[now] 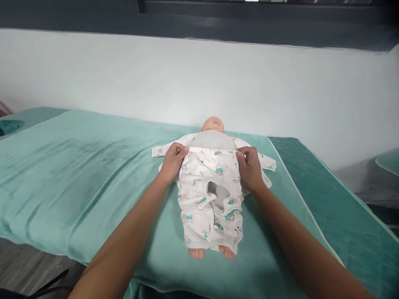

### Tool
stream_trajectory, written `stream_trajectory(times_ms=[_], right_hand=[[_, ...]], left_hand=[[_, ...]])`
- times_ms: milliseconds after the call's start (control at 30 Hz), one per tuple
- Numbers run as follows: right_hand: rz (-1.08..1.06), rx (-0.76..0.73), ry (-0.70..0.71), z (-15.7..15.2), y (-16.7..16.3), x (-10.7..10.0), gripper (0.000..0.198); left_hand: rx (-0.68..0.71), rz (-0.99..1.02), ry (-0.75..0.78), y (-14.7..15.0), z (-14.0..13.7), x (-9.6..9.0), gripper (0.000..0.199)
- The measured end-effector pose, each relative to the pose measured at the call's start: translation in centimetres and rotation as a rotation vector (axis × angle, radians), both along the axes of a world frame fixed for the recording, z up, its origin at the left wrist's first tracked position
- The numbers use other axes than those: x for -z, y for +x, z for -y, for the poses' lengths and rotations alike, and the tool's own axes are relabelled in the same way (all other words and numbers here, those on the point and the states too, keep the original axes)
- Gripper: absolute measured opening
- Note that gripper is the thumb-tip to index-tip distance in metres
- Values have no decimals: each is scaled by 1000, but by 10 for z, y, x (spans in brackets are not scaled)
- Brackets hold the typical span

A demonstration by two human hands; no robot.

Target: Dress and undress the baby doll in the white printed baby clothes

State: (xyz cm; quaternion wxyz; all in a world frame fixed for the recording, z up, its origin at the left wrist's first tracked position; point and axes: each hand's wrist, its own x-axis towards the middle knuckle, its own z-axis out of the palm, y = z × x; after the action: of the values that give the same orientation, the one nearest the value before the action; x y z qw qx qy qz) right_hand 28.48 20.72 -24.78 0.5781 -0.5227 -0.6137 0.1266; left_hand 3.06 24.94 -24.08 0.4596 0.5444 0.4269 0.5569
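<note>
Covering most of the lower head view, a pale green cloth is lying in soft folds over a raised surface, and a darker green strip is running along its right side. Behind it a white wall is rising to a dark ledge, while grey flooring is showing at the lower left.

A doll is lying face up on the cloth, its head toward the wall and its feet toward the person; a white shirt is showing around its torso, sleeves reaching out to both sides. White patterned trousers are covering its legs, their long axis running along the doll's: the waistband is pointing at the wall, the leg cuffs at the person, where the toes are poking out.

The left hand is pinching the waistband's left end between thumb and fingers, and the right hand is pinching its right end. The trousers are lying between both hands, mostly extending nearer the person.
</note>
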Motion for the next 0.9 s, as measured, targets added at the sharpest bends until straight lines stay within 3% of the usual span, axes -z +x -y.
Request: stream_trajectory(times_ms=[200,367,467,600,733,900], right_hand=[[-118,2,-110,-18,-1,21,23],[-134,-69,-182,-18,4,24,23],[-233,-184,-291,-13,12,21,20],[-423,-458,-444,-6,25,15,21],[-453,-568,-516,-2,30,10,26],[-372,-426,-526,-5,24,16,23]], left_hand=[[0,-59,13,7,-15,11,26],[75,-212,20,2,-10,14,27],[128,-298,-19,-3,-4,7,32],[202,-328,-142,-9,3,-4,36],[296,-203,-296,-15,5,-5,35],[427,116,-435,-19,4,1,29]])
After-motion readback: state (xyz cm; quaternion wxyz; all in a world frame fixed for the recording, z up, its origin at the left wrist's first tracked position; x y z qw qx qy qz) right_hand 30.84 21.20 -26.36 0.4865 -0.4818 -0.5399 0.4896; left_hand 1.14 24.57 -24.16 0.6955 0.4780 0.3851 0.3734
